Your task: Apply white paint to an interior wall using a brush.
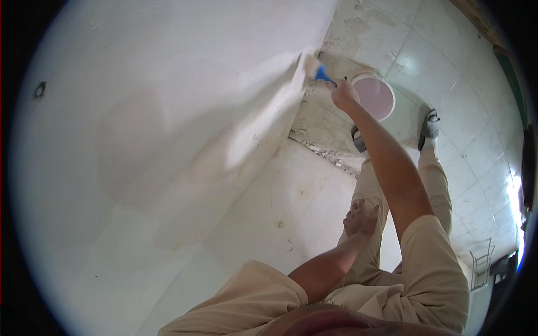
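My right hand, at the end of the outstretched right arm, is closed around the handle of a brush with a blue handle. The brush's pale, blurred head is at the foot of the white wall, near where it meets the floor; whether it touches the wall is hard to tell. Just beside this hand stands a round white bucket with pale pinkish contents or interior. My left hand rests on my left leg near the knee, fingers spread a little, holding nothing.
Worn floor tiles meet the wall, with a broken, rubble-filled edge across the floor. My feet in grey sandals are close to the bucket. A metal rack stands at the lower right. Larger tiles extend to the right.
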Motion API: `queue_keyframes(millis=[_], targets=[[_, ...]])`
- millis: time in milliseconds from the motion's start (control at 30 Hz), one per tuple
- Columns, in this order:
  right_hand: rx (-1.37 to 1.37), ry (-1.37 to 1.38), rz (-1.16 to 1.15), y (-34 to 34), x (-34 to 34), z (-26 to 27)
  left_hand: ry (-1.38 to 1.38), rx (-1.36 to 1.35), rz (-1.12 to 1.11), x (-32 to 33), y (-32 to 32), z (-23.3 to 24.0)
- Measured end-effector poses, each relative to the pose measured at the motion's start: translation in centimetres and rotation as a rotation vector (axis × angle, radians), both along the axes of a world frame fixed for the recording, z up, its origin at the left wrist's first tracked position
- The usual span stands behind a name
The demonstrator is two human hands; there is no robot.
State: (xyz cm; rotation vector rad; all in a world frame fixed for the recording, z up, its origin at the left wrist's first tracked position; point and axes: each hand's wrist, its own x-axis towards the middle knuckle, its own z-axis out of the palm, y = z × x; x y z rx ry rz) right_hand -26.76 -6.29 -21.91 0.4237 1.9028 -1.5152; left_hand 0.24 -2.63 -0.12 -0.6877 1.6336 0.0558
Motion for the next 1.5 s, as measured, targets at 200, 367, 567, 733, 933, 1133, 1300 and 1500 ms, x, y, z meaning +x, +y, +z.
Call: queue_keyframes(millis=[200, 367, 567, 733, 933, 1133, 1300, 1500], targets=[[-0.160, 0.027, -0.044, -2.5, -3.0, 12.2, 0.115, -0.080, -0.039, 1.9, -1.6, -0.7], [-0.595, 0.174, 0.031, 2.1, 1.9, 16.6, 0.084, -0.056, -0.003, 1.7, -1.4, -0.6], [-0.480, -0.165, -0.302, 4.0, 0.9, 2.3, 0.127, -0.047, -0.038, 2.1, -0.7, -0.9], [-0.458, -0.320, -0.255, 4.0, -1.3, 0.6, 0.101, -0.060, -0.018, 1.7, -1.6, -0.6], [0.133, -0.003, -0.090, 1.9, -1.5, -7.4, 0.095, 0.027, -0.035, 2.2, 0.6, -0.9], [-0.200, 0.118, 0.115, 4.3, 3.6, 12.5, 0.136, -0.030, -0.015, 1.2, -1.6, -0.6], [0.215, -0.106, 0.088, 11.7, 11.1, 8.8, 0.096, -0.020, 0.003, 0.7, -1.2, -0.7], [0.581, -0.187, 0.199, 13.2, 9.7, -3.1, 0.061, -0.012, -0.014, 1.3, -1.2, -0.8]])
